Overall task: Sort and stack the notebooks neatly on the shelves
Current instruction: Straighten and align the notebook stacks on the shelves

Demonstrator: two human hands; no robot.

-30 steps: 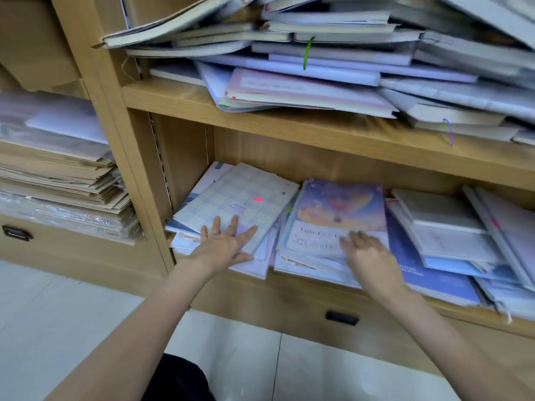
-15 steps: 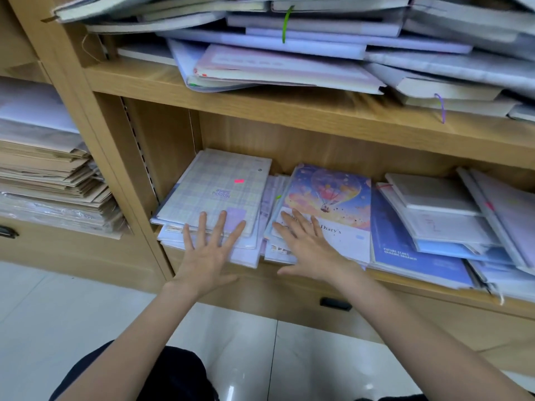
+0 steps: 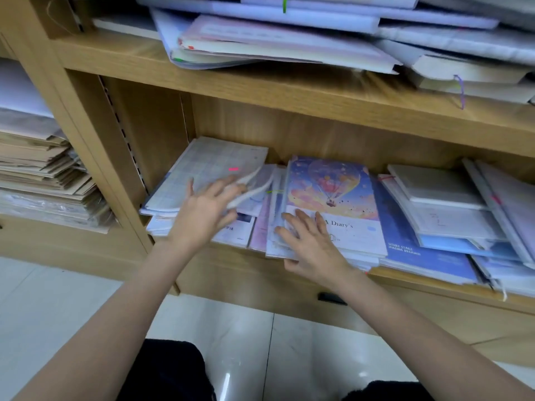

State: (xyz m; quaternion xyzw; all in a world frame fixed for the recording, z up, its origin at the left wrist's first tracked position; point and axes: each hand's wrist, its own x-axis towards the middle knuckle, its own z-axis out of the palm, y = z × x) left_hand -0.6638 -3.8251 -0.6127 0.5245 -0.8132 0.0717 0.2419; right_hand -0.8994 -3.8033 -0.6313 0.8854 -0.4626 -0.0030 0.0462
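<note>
**Notebooks on the lower shelf: left hand lifting a cover edge, right hand flat on the diary**

Notebooks lie in loose overlapping piles along the lower shelf (image 3: 231, 280), with a second untidy heap on the upper shelf (image 3: 260, 82) at 12 o'clock of the view. Two piles matter now. The grid-cover notebook (image 3: 214, 166) tops the left pile; the balloon diary (image 3: 333, 198) tops the pile just beside it at 3 o'clock. Both run with their long axis front to back, though the grid cover is skewed slightly clockwise against the shelf wall.

Left hand (image 3: 202, 212) sits at the near right corner of the grid-cover notebook. Its fingers are curled under the right edge, which bows upward; blur hides how firm the hold is. Right hand (image 3: 312, 244) lies open, fingers spread and flat on the near left part of the balloon diary, pressing it down.

Between the piles, several thin notebooks (image 3: 260, 227) fan out at angles, poking toward the shelf front.

Judgement: the step in hand looks like squaring the left pile. The left hand is nearer and already under the edge; the stack lies at its 11 o'clock. The right hand seems to anchor the neighbour so it does not slide. Sorting appears early; piles farther to 3 o'clock remain ragged.
</note>
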